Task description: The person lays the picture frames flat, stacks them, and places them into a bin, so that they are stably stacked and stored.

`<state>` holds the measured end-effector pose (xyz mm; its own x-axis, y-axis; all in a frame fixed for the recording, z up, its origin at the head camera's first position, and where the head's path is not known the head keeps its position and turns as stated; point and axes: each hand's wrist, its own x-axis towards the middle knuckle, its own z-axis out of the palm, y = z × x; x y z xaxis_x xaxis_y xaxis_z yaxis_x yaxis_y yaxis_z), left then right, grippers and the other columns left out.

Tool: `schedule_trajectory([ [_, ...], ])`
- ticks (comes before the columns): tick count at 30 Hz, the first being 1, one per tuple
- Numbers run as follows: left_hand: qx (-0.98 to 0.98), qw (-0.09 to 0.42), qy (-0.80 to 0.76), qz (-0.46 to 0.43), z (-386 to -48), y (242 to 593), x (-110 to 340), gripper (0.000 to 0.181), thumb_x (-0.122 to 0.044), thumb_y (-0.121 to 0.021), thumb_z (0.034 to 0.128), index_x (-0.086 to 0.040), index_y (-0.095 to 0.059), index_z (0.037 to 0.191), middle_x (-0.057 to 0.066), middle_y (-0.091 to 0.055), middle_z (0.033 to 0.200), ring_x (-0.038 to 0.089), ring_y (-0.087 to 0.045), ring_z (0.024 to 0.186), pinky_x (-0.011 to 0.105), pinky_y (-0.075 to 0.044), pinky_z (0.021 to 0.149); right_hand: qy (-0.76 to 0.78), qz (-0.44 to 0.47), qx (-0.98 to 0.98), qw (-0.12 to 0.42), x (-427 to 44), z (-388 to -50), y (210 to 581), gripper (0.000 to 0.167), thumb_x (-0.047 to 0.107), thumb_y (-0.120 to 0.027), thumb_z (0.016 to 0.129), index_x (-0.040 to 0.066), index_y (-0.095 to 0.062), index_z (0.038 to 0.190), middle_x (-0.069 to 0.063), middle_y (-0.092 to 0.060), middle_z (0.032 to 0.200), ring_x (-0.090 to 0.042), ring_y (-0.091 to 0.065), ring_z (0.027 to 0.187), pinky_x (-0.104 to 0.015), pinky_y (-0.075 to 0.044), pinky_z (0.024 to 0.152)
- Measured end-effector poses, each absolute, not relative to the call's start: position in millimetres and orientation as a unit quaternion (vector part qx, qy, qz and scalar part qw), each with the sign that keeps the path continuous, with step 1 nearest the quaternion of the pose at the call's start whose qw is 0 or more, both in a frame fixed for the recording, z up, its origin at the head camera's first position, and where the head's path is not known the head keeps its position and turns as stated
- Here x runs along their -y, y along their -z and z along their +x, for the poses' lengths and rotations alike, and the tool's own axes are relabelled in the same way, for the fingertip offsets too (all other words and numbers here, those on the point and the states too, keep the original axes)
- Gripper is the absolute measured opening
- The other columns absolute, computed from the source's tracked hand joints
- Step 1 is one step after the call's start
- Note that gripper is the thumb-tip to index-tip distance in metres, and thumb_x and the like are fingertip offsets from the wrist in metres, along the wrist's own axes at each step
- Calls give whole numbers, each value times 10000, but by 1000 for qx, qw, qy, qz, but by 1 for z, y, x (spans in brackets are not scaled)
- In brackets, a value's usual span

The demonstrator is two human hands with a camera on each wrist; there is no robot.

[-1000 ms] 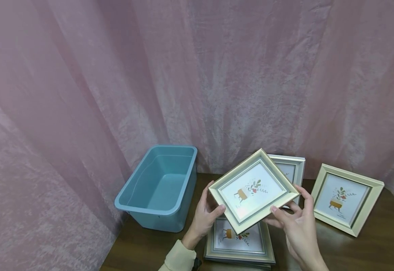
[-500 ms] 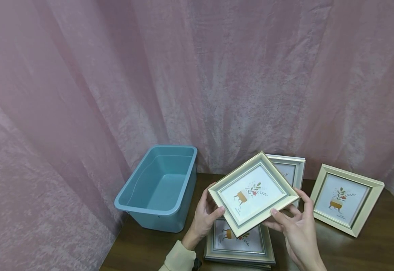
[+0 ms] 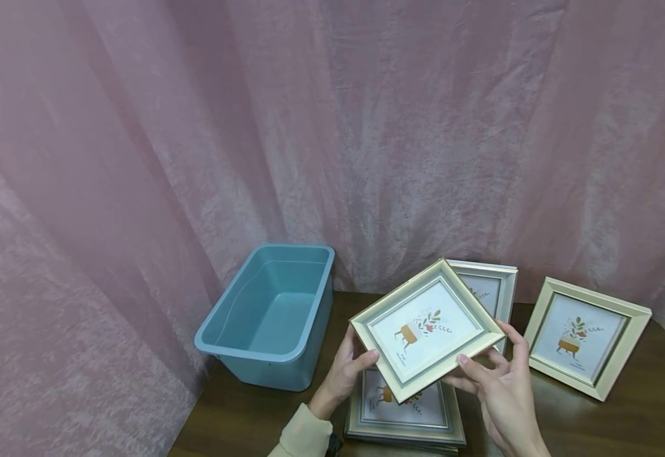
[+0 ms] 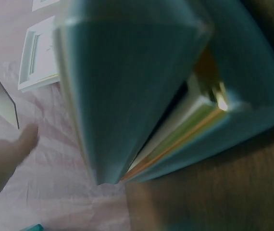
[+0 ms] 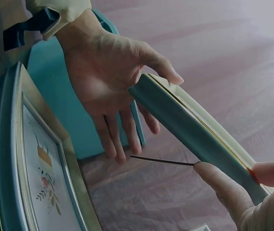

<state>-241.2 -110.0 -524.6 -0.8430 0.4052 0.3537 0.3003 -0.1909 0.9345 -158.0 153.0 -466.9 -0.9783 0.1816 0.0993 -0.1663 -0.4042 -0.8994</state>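
Observation:
A cream picture frame [image 3: 368, 315] with a plant print is held up tilted, one corner toward me. My right hand [image 3: 506, 387] pinches its right side, thumb on the front edge and fingers behind. At its left side is my left hand [image 3: 340, 374]; in the right wrist view the left hand [image 5: 108, 72] has straight, spread fingers, its thumb at the frame's corner. A thin dark piece [image 5: 163, 160] juts out behind the held frame. Beneath lies a stack of similar frames [image 3: 406, 433], partly hidden by the held one.
A blue bin [image 3: 263, 357] stands at the left of the dark wooden table [image 3: 206, 425]. Behind the held frame is a silvery-white frame [image 3: 509, 285], partly covered. A cream frame [image 3: 624, 339] stands tilted at the right. Pink curtain [image 3: 332, 127] hangs behind the table.
The held frame has sunk slightly and its tilt has shifted a little. The left index finger has moved down from beside the frame's left corner. The bin and other frames remain in place.

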Motion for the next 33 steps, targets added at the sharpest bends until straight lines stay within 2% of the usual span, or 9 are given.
schedule_trajectory([
  [5,-639,64,-717,272,-240,526,112,914,-379,-629,1037,55,-159,1689,438,-465,1552,17,-657,1265,209,-532,1067,-838,-17,537,98,-152,-158,469,884,-203,-633,966,302,-209,1554,15,-673,1243,-157,-800,1048,-449,-691,790],
  [9,-635,59,-722,268,-239,525,111,903,-366,-650,1028,37,-187,1690,403,-468,1567,41,-649,1290,226,-533,1082,-837,-21,537,99,-152,-158,470,893,-212,-628,960,295,-206,1563,20,-676,1241,-155,-800,1046,-446,-693,782],
  [17,-633,17,-733,248,-238,527,111,803,-248,-765,989,49,-349,1609,183,-595,1473,103,-626,1288,234,-507,1118,-826,-39,552,109,-151,-157,472,905,-187,-658,965,291,-198,1580,1,-660,1231,-149,-801,1020,-444,-692,776],
  [25,-648,-1,-731,212,-233,525,110,909,-176,-817,967,-22,-275,1680,289,-531,1558,56,-627,1298,219,-523,1089,-815,-61,564,117,-150,-157,476,908,-183,-661,964,269,-182,1589,4,-659,1215,-146,-798,1000,-437,-692,774],
  [33,-661,-36,-727,183,-226,523,105,921,-86,-839,937,-61,-298,1681,249,-518,1588,52,-634,1282,216,-547,1090,-820,-66,553,131,-149,-157,483,891,-218,-635,956,298,-221,1553,40,-696,1175,-151,-803,974,-428,-694,734],
])
